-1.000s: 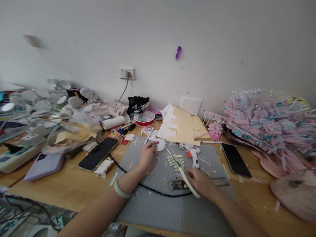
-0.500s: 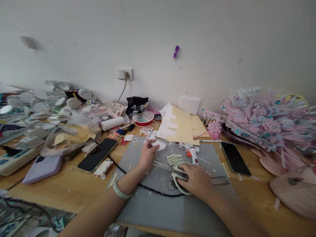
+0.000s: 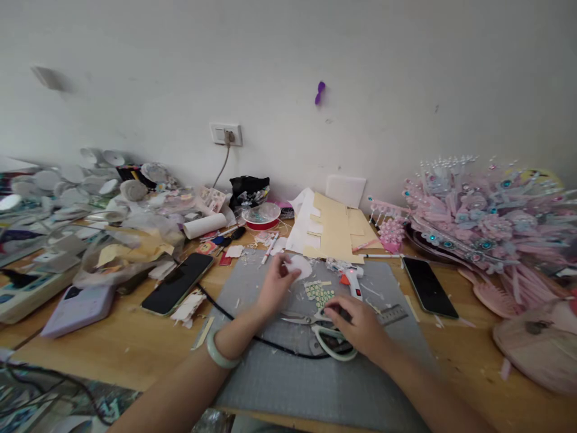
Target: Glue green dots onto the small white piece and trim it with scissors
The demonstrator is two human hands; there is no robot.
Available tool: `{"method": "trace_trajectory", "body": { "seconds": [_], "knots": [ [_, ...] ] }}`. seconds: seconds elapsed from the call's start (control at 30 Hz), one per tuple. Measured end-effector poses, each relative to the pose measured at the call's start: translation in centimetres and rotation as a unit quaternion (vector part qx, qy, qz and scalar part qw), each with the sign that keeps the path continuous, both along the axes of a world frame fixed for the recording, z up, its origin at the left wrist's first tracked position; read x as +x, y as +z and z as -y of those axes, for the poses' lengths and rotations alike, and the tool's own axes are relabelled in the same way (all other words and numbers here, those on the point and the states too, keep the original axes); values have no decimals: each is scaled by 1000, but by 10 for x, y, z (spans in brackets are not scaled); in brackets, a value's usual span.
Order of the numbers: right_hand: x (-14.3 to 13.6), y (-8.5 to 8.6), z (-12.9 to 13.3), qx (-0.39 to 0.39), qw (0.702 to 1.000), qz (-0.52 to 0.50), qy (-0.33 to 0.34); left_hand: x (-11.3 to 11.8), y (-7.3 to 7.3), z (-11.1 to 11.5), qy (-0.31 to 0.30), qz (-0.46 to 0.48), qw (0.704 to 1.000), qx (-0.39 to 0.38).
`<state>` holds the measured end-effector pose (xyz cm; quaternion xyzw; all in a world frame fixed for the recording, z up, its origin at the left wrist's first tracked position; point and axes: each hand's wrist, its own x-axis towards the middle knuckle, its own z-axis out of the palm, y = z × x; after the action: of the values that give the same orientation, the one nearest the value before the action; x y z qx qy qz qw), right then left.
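My left hand (image 3: 276, 288) pinches a rounded white paper piece (image 3: 301, 267) by its near edge, above the grey cutting mat (image 3: 288, 385). Below it, scissors (image 3: 336, 346) with pale handles lie on the mat, blades pointing left. My right hand (image 3: 356, 322) is over the upper handle loop, its fingers loosely bent and apart, not gripping the scissors; the lower loop shows free of it. A metal ruler (image 3: 393, 314) lies partly hidden behind this hand. Small green-and-cream patterned pieces (image 3: 319, 293) and a white glue gun (image 3: 354, 281) lie just beyond.
Cream card sheets (image 3: 333, 225) and a red-rimmed spool (image 3: 261, 218) stand behind the mat. Phones lie on the left (image 3: 178, 282) and right (image 3: 430, 287). A black cable (image 3: 288, 350) crosses the mat. Pink beaded ornaments (image 3: 478, 216) crowd the right side.
My right hand has let go of the scissors, which now rest on the mat. My left hand has moved slightly right with the paper piece, which now shows its rounded outline.
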<state>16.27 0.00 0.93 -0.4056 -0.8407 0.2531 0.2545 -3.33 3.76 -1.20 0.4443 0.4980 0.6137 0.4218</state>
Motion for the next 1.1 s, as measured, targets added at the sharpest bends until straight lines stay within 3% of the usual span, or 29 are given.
{"method": "trace_trajectory", "body": {
  "seconds": [0.17, 0.4, 0.67, 0.9, 1.1],
  "knots": [
    [-5, -9, -2, -138, 978, -132, -88, 13, 6, 15, -171, -156, 971, 64],
    [-7, -15, -7, -276, 932, -210, -108, 22, 15, 28, -239, -257, 931, 99],
    [-9, -11, -7, -336, 897, -264, -107, 25, 11, 33, -214, -299, 918, 149],
    [-9, -10, -4, -435, 823, -354, -94, 26, 5, 35, -192, -347, 893, 215],
    [-9, -12, -5, -451, 809, -365, -92, 27, 7, 37, -207, -379, 876, 217]
  ]
}}
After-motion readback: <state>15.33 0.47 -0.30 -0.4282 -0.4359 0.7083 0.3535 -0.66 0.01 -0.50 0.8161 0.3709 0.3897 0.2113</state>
